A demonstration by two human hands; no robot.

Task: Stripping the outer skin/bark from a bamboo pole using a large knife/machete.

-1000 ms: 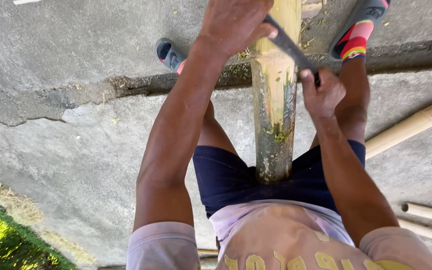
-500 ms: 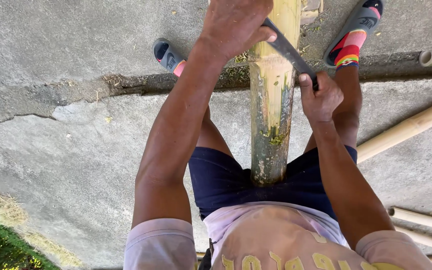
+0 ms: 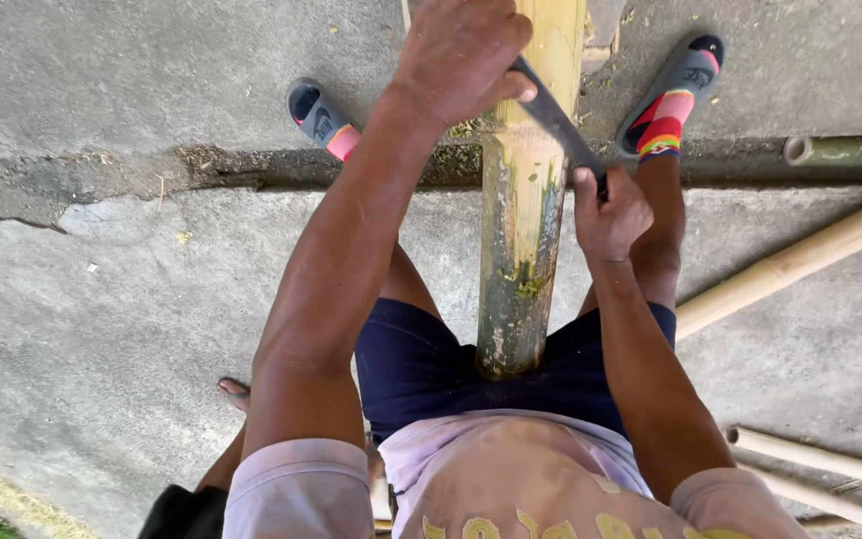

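We see both hands clamped on a dark blade (image 3: 558, 122): left hand (image 3: 463, 55) and right hand (image 3: 611, 212) either side of the bamboo pole (image 3: 521, 230).

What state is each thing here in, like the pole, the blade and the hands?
Bamboo pole: held between the legs, partly scraped pale, green patches left.
Blade: laid aslant across the pole.
Left hand: closed on the blade's upper end.
Right hand: closed on its lower end.
Thin poles: lying on the concrete.
Sandals: worn, on the ground.
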